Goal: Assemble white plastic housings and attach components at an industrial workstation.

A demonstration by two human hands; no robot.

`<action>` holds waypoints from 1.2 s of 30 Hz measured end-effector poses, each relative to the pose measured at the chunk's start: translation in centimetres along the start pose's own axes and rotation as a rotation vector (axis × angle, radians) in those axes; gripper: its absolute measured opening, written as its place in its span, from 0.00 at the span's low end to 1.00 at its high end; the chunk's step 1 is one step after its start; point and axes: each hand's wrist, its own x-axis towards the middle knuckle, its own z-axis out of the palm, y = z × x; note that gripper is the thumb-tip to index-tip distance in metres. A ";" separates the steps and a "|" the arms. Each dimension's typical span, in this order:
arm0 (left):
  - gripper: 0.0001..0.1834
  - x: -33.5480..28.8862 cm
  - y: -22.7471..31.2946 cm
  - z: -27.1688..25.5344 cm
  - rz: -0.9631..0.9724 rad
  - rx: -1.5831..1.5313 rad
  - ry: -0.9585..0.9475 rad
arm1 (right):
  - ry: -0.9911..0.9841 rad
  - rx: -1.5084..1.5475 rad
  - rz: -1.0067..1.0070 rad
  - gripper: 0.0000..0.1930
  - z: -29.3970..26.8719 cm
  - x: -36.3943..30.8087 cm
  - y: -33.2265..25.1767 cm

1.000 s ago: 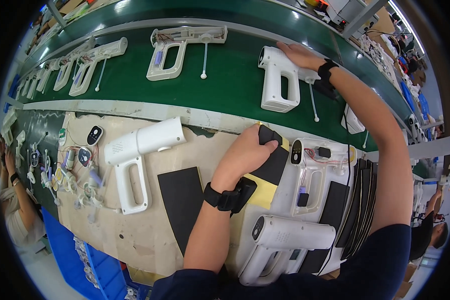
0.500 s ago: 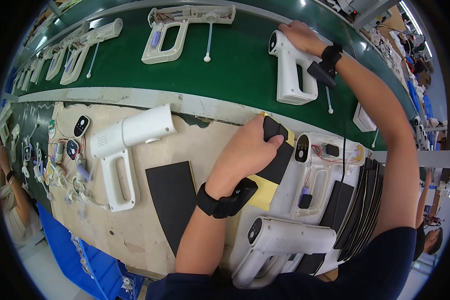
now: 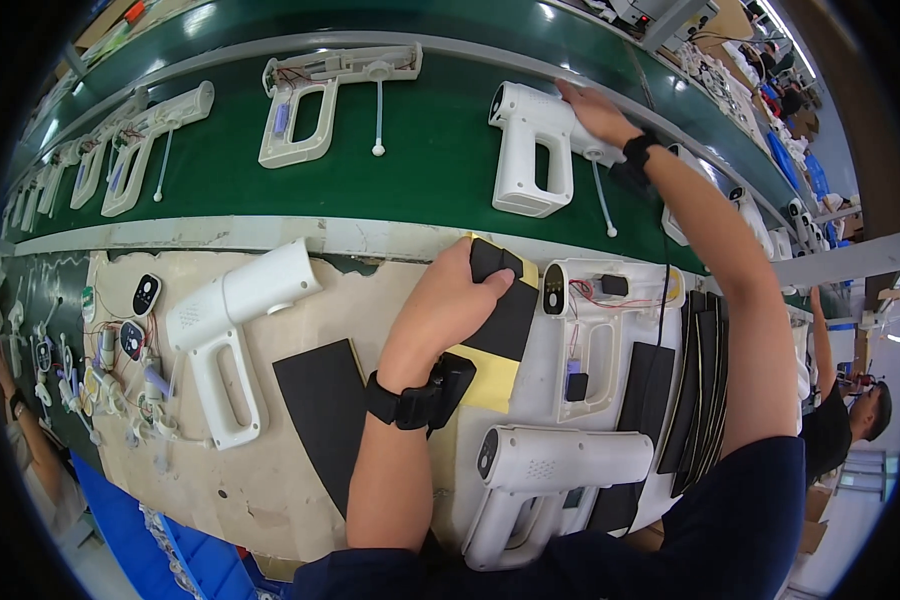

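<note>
R hand [image 3: 600,112] lay over the barrel of a closed white pistol-shaped unit [image 3: 516,160] on the green belt [image 3: 440,155], beyond the bench edge. Its fingers were held close together & ran over the barrel's far side; tips partly hid there, so whether they gripped or merely rested: can't tell. L hand [image 3: 448,300] pinched a black-and-yellow sheet [image 3: 503,325] btwn thumb & fingers, near its upper end, at the bench's belt side.

Change vs. ½ s earlier: R hand sat farther along the barrel, away from the panel end, exposing more of the barrel top; L-hand pinch was the same. Judged implication: work on the belt unit was at a hand repositioning, w/ the sheet simply kept ready.

Orient.: unit's dark panel end pointed left; barrel's long axis ran approx. along the belt, dipping slightly right; loop handle pointed toward the person. Sheet's long axis ran approx. crosswise to the belt, pinched end beltward. A thin white rod [image 3: 603,200] stood out beside the handle, just right of it.
</note>
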 end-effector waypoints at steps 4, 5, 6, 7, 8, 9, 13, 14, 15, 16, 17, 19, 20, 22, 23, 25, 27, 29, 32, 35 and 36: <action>0.20 -0.2 0.5 -0.3 -0.027 -0.108 -0.065 | 0.044 -0.185 -0.108 0.27 0.3 -0.5 1.0; 0.20 -0.2 0.3 -0.4 -0.025 -0.123 -0.065 | 0.064 -0.194 -0.171 0.25 0.7 -0.5 1.3; 0.20 -0.2 0.3 -0.4 -0.026 -0.124 -0.069 | 0.082 -0.204 -0.234 0.23 0.9 -0.5 1.8; 0.19 -0.2 0.4 -0.4 -0.037 -0.124 -0.079 | 0.080 -0.205 -0.229 0.23 0.7 -0.3 2.3; 0.19 -0.1 0.5 -0.5 -0.047 -0.124 -0.089 | 0.021 -0.201 -0.163 0.21 0.5 -0.1 2.8; 0.19 -0.1 0.5 -0.4 -0.054 -0.125 -0.091 | -0.041 -0.194 -0.100 0.19 0.4 0.0 3.0; 0.19 -0.2 0.9 -0.4 -0.049 -0.198 -0.102 | 0.017 -0.481 -0.335 0.20 0.3 -0.7 2.6; 0.19 -0.3 0.9 -0.5 -0.044 -0.253 -0.095 | 0.030 -0.397 -0.254 0.21 0.6 -1.0 1.7; 0.19 -0.3 0.8 -0.6 -0.043 -0.244 -0.095 | 0.051 -0.318 -0.176 0.22 0.4 -1.1 1.3; 0.19 -0.3 1.1 -0.7 -0.024 -0.224 -0.067 | 0.125 -0.258 -0.128 0.25 0.7 -0.4 2.7; 0.19 -0.4 1.6 -0.8 -0.004 -0.204 -0.040 | 0.147 -0.262 -0.110 0.25 0.7 0.2 4.3; 0.18 -0.6 2.0 -1.4 0.032 -0.112 0.005 | 0.223 -0.201 0.003 0.26 1.4 0.5 4.8; 0.18 -0.5 2.0 -1.5 0.049 -0.195 -0.005 | 0.225 -0.337 -0.081 0.22 1.1 -0.1 5.1; 0.18 -1.3 2.5 -2.4 0.081 -0.217 0.051 | 0.432 -0.391 -0.225 0.15 1.2 -2.6 1.9; 0.18 -1.6 2.6 -2.6 0.079 -0.209 0.061 | 0.643 -0.459 -0.347 0.09 0.4 -4.3 0.2; 0.18 -1.5 2.6 -2.5 0.144 -0.334 0.006 | 0.684 -0.411 -0.565 0.10 -3.2 -7.1 -2.3; 0.18 -1.6 2.7 -2.4 0.200 -0.369 0.006 | 0.185 0.144 -0.666 0.12 -6.1 -11.9 -6.5; 0.17 -1.9 3.1 -2.5 0.142 -0.383 -0.023 | -0.030 0.265 -0.672 0.12 -7.6 -17.4 -9.2; 0.17 -2.8 4.5 -1.9 0.263 -0.432 -0.077 | 0.008 0.207 -0.772 0.14 -8.2 -23.3 -11.4; 0.17 -3.8 6.2 -1.2 0.300 -0.365 -0.093 | -0.002 0.280 -0.676 0.14 -8.5 -25.6 -11.4; 0.16 -4.1 6.6 -1.0 0.331 -0.371 -0.099 | 0.004 0.281 -0.663 0.14 -9.2 -26.1 -11.3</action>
